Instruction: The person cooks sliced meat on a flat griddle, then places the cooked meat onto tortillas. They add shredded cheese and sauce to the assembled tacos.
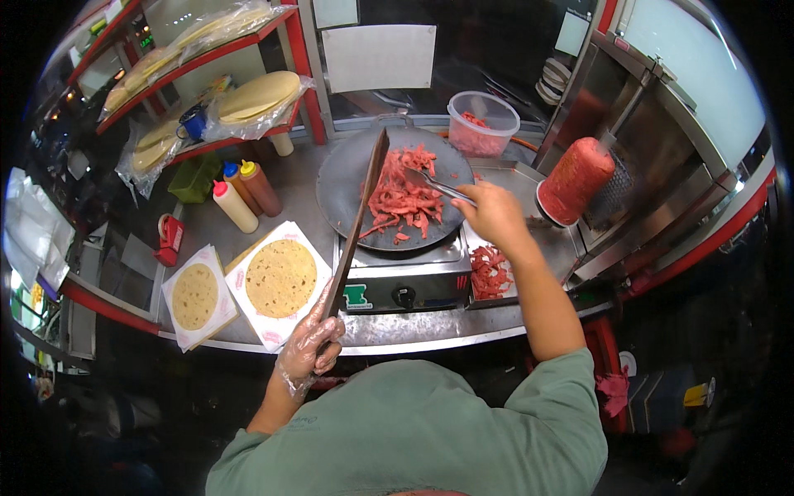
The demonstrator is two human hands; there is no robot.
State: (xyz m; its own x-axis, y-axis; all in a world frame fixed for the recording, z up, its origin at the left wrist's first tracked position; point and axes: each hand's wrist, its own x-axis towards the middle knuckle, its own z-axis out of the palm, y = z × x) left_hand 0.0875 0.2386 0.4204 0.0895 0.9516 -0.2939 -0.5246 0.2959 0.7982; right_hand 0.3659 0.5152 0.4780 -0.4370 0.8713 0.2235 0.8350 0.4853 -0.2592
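Note:
My left hand (311, 344), in a clear plastic glove, grips the handle end of a long dark-bladed knife (358, 232). The blade slants up over the left side of a round flat griddle pan (338, 180). Strips of reddish meat (406, 201) lie heaped on the pan, partly behind the blade. My bare right hand (494, 217) holds metal tongs (441, 188), whose tips touch the heap from the right. Two flatbreads on printed paper, one larger (281, 278) and one smaller (195, 296), lie on the steel counter to the left.
A meat cone (577, 180) stands tilted on a vertical spit at right. Meat shavings (490, 273) lie in the steel tray (505, 173). Behind the pan is a plastic tub (484, 127) with meat. Sauce bottles (236, 208), a tape dispenser (167, 242) and a flatbread shelf (205, 146) are at left.

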